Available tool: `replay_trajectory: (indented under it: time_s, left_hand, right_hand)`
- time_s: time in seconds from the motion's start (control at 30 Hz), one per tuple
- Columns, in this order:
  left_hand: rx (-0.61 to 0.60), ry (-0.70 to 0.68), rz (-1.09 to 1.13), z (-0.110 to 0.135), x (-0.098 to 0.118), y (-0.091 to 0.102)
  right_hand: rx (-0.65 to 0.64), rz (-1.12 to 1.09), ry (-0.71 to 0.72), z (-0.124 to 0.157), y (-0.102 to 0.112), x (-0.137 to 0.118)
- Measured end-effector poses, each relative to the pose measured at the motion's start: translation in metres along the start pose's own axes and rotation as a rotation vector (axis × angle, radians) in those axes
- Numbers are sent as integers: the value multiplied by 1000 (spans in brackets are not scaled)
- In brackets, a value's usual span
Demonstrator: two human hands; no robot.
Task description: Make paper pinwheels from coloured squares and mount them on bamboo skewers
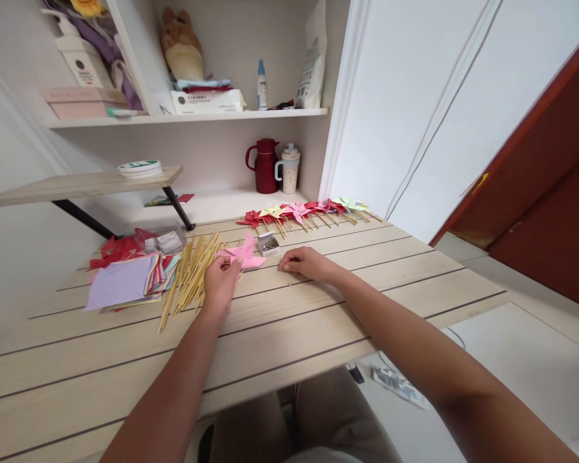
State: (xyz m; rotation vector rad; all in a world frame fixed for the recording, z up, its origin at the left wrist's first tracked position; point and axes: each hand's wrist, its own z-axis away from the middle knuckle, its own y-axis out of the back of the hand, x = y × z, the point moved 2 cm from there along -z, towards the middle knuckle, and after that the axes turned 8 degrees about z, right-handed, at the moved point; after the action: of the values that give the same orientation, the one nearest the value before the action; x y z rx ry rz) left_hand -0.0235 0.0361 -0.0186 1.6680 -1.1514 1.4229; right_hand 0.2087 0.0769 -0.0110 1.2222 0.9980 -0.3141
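Observation:
My left hand (220, 283) is closed around a pink paper pinwheel (246, 254), held just above the wooden table (318, 321). A loose pile of thin wooden sticks (193, 273) lies directly left of that hand. My right hand (303, 262) rests on the table with its fingers curled in a pinch; what it holds, if anything, is too small to make out. A small open box of pins (268, 244) sits between and just beyond the two hands.
A row of finished paper pinwheels (303, 212) lies along the table's far edge. Stacked coloured paper squares (125, 280) and a clear plastic box (166, 241) are at the left. A red jug (265, 166) and a cup (289, 168) stand behind on a shelf.

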Motion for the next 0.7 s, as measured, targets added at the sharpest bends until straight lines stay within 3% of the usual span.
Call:
replay_trajectory:
  time_s: [0.13, 0.3, 0.37, 0.47, 0.53, 0.6, 0.7]
  left_hand:
    - [-10, 9, 14, 0, -1, 0]
    - [-9, 12, 5, -1, -2, 1]
    - [-6, 13, -1, -1, -1, 1]
    - [-3, 8, -10, 0, -1, 1]
    - [-5, 2, -16, 1, 0, 1]
    - [-5, -5, -20, 1, 0, 1]
    - [1, -12, -28, 0, -1, 2]
  right_hand:
    - [-101, -160, -16, 3, 7, 5]
    - [-124, -174, 23, 4, 7, 3]
    - [-69, -179, 65, 10, 11, -8]
    - [154, -286, 217, 25, 27, -33]
    - [196, -327, 301, 35, 38, -47]
    - [142, -275, 300, 41, 44, -51]
    - [-28, -154, 158, 39, 39, -34]
